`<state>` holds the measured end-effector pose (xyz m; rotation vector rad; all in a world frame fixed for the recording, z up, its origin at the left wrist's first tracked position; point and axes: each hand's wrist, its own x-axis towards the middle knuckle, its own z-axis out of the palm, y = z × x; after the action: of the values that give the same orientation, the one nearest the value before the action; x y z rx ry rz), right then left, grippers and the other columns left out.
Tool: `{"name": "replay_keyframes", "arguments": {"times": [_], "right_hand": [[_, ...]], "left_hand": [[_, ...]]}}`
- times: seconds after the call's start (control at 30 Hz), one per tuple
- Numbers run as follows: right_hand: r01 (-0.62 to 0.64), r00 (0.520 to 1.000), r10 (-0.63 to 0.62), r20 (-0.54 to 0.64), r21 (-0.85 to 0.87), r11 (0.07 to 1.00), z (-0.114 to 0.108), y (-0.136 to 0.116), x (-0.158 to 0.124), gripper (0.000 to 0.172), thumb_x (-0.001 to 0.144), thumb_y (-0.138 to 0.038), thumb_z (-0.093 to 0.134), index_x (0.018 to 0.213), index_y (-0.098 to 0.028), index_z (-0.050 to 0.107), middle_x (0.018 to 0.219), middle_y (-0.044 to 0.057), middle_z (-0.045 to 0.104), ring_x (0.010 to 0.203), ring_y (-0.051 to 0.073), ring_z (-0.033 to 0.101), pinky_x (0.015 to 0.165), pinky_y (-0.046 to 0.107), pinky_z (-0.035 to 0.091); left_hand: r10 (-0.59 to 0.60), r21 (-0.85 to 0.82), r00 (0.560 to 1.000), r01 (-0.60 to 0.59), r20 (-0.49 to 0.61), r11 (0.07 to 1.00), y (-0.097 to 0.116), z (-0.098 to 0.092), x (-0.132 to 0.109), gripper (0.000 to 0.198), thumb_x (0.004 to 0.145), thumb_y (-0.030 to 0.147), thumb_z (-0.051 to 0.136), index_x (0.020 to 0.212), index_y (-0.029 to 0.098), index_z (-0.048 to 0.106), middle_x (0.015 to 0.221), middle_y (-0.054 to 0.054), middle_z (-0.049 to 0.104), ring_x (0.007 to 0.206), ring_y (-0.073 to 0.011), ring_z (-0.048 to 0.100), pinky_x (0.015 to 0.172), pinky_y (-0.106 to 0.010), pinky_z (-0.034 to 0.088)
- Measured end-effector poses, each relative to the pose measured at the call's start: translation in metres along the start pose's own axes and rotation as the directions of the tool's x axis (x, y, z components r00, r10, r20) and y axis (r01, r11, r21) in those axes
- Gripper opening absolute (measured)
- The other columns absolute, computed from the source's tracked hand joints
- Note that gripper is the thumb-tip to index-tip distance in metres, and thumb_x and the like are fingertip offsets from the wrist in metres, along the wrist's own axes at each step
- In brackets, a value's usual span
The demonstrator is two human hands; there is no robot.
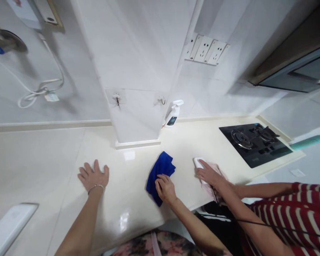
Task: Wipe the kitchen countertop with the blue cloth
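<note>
Our right hand (165, 188) sits just below the middle of the frame, its fingers curled together and closed on the near edge of the blue cloth (160, 175). The cloth lies bunched on the pale counter (128, 213). Our left hand (94, 176), left of centre, rests flat on the counter with its fingers spread apart and holds nothing.

We judge the blue cloth to be light, soft and limp. It will fold and drag rather than keep a shape, and it should slide easily on the glossy counter. The crumpled fold under our fingers looks like the best place to grip it, since a single corner would let the rest trail.

To the right, another person's hand (208, 173) reaches in from a red-striped sleeve and lies on a pink cloth (220, 177).

A white spray bottle (173, 113) stands by the wall above centre. It carries a dark label, but the writing is too small for us to read. A black gas hob (254, 143) is set into the counter at right, and wall sockets (206, 49) show at upper centre.
</note>
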<state>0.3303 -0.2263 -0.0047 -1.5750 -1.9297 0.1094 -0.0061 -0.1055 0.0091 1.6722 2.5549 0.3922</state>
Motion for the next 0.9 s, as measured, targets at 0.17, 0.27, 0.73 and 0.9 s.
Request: {"name": "replay_keyframes", "arguments": {"times": [0.17,0.27,0.73,0.9], "right_hand": [[-0.282,0.957,0.275,-0.089,-0.074,0.957,-0.013,0.033,0.059,0.04,0.102,-0.025,0.039,0.133,-0.014,0.062,0.124,0.017,0.069,0.114,0.024,0.065,0.1,0.042,0.055],[-0.442,0.892,0.451,-0.03,-0.268,0.856,-0.009,0.049,0.09,0.043,0.096,-0.025,0.052,0.135,-0.007,0.059,0.125,0.023,0.066,0.115,0.03,0.064,0.098,0.046,0.053],[-0.175,0.975,0.177,0.135,-0.024,0.984,-0.026,0.04,0.118,0.037,0.099,-0.033,0.041,0.117,-0.023,0.071,0.101,0.006,0.073,0.09,0.02,0.068,0.085,0.033,0.056],[-0.326,0.945,0.328,0.013,-0.067,0.943,-0.026,0.063,0.146,0.044,0.095,-0.032,0.045,0.131,-0.014,0.064,0.123,0.017,0.069,0.106,0.028,0.066,0.093,0.042,0.055]], "left_hand": [[0.0,-0.003,1.0,0.0,0.004,1.0,0.0,0.0,0.0,0.072,0.098,0.053,0.029,0.157,0.014,0.043,0.168,-0.022,0.023,0.157,-0.0427,0.012,0.127,-0.059,0.013],[-0.008,-0.017,1.0,0.008,0.012,1.0,0.001,-0.002,0.0,0.073,0.097,0.053,0.031,0.157,0.012,0.043,0.168,-0.023,0.022,0.157,-0.0434,0.012,0.126,-0.06,0.012],[-0.012,-0.001,0.999,0.012,0.03,1.0,-0.004,0.002,0.0,0.069,0.098,0.05,0.033,0.157,0.015,0.043,0.168,-0.024,0.022,0.158,-0.0429,0.008,0.127,-0.059,0.011],[-0.017,-0.008,1.0,0.017,0.026,1.0,-0.004,0.002,-0.001,0.069,0.099,0.051,0.032,0.158,0.015,0.041,0.169,-0.023,0.021,0.158,-0.042,0.008,0.127,-0.06,0.012]]}}
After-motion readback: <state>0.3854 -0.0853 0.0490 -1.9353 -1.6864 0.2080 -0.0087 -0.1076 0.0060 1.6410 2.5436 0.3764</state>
